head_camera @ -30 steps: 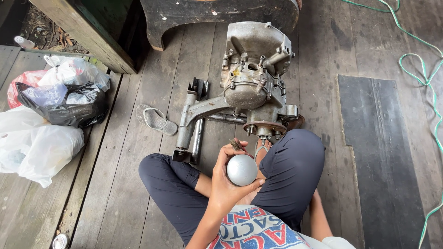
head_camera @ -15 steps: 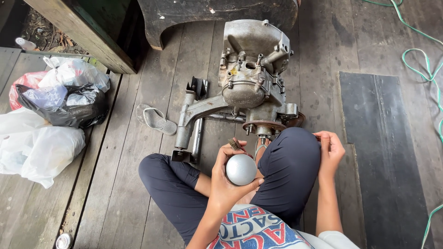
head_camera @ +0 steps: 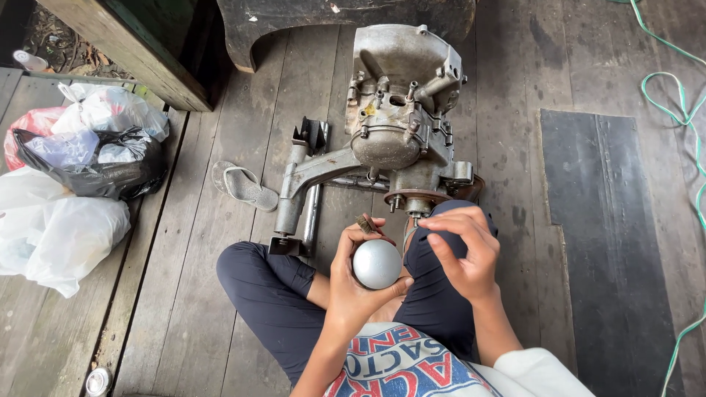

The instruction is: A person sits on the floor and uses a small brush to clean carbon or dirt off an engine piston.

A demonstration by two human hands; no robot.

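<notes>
The left hand (head_camera: 357,283) is wrapped around a round silver can (head_camera: 376,263), fingers curled snug about its body, holding it upright just in front of the grey engine casing (head_camera: 403,110). The right hand (head_camera: 465,254) hovers beside the can with fingers loosely bent and nothing in them that I can make out (a small brown brush-like bit (head_camera: 366,224) pokes up between can and casing). A steady grip low on the can and a light touch from the free fingers looks like the way to keep this tidy. Left of the casing lies a grey sandal (head_camera: 244,185); farther left, plastic bags (head_camera: 70,184). Right of it, a dark mat (head_camera: 607,220) and green hose (head_camera: 673,95).
</notes>
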